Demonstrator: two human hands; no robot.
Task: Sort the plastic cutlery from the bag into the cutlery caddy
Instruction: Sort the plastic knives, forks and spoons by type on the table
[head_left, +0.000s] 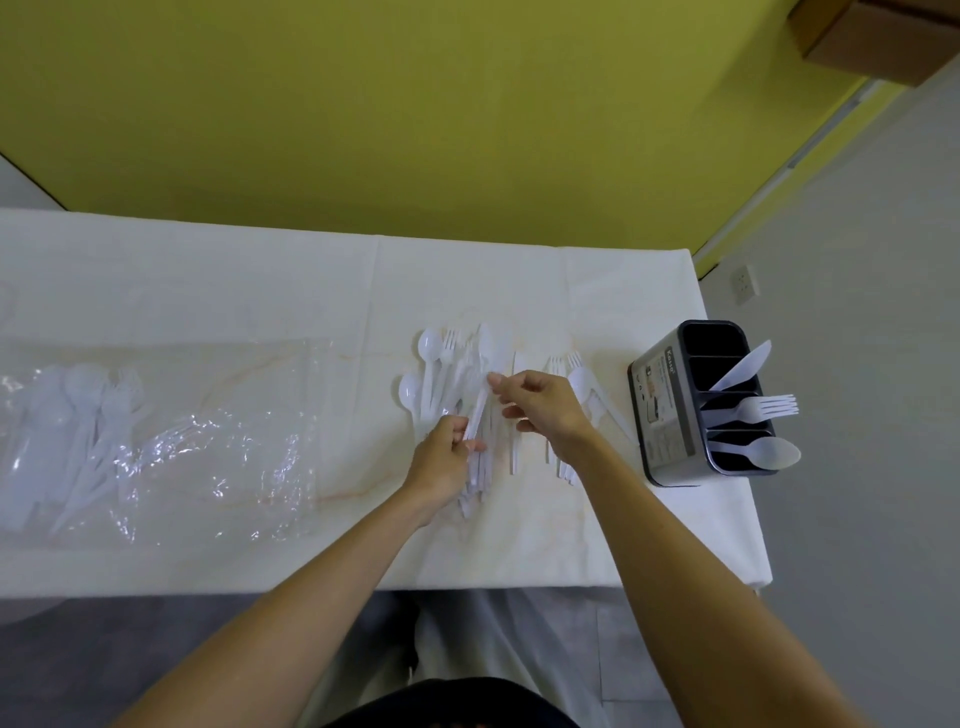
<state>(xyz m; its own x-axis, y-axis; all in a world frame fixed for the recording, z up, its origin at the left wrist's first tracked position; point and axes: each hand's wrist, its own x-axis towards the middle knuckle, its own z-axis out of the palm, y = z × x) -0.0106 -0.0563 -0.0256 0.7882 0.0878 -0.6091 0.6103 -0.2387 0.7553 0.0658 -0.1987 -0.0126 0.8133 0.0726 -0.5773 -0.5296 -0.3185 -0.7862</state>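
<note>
The loose cutlery (454, 371) lies in a white heap at the middle of the counter (208, 270), spoon bowls and fork tines pointing away from me, with a smaller cluster of forks just to its right. My left hand (441, 460) sits at the near end of the heap, its grip clamped round a bundle of handles. My right hand (545, 410) is above the heap, its grip pinching the far end of one thin piece (480, 410) between thumb and forefinger, the other fingers loosely spread; I cannot tell what kind of piece it is.

The caddy (665, 415) stands near the counter's right edge, holding a knife (743, 366), a fork (763, 408) and a spoon (774, 452), each in its own compartment, the spoon's nearest me. Well apart on the left, the clear bag (218, 441) lies flat with more cutlery inside.
</note>
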